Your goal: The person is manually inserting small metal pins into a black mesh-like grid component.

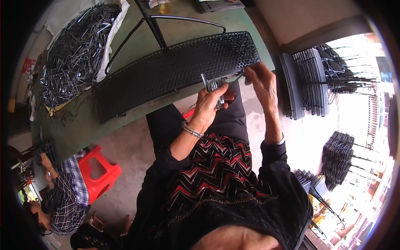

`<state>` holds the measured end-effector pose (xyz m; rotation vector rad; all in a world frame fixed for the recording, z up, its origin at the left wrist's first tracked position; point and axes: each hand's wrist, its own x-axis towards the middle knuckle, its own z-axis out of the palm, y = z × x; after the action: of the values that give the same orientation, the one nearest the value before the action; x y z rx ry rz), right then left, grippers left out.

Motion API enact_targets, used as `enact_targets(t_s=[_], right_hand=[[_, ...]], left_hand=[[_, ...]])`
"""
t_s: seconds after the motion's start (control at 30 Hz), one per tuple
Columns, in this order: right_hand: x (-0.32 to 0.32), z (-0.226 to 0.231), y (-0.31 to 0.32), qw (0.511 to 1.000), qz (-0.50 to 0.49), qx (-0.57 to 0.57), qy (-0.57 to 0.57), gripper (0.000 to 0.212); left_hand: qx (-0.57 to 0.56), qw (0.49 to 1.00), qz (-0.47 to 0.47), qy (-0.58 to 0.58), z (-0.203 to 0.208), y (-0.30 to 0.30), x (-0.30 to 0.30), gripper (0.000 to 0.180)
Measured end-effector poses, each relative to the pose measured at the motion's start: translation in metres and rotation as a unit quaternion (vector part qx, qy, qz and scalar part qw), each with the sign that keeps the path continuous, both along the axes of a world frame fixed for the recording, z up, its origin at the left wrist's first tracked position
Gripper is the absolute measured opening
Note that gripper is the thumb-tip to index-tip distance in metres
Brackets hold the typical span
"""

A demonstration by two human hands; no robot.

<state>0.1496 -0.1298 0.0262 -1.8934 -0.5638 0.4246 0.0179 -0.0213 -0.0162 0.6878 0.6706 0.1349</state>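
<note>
A bundle of thin, shiny metal strips (216, 86) is gripped in my left hand (207, 107), their ends sticking up past the fingers. My right hand (263, 83) is at the near right corner of a long black perforated metal panel (171, 71). Its thumb and fingers are pinched together; a thin dark piece shows by the fingertips, too small to make out. Toward its right end, the panel's holes look filled with many small dark points. The panel lies along the table's near edge, with a black metal rod frame (155, 31) rising behind it.
A white-lined heap of loose metal strips (79, 54) lies on the green table (68, 139) at left. Stacked black racks (308, 81) stand at right, more (337, 158) below. A red stool (99, 173) and a seated co-worker (68, 200) are lower left. A glass (165, 7) stands at the back.
</note>
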Motion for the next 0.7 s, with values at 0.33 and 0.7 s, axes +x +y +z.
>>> enact_targets(t_s=[0.33, 0.7], right_hand=[[0.037, -0.044, 0.025, 0.936, -0.142, 0.004, -0.322, 0.01], [0.025, -0.033, 0.022, 0.913, -0.112, -0.142, -0.366, 0.013]], left_hand=[[-0.03, 0.999, -0.014, -0.031, -0.007, -0.001, 0.003, 0.02], [-0.008, 0.999, -0.011, -0.033, -0.003, -0.003, 0.002, 0.017]])
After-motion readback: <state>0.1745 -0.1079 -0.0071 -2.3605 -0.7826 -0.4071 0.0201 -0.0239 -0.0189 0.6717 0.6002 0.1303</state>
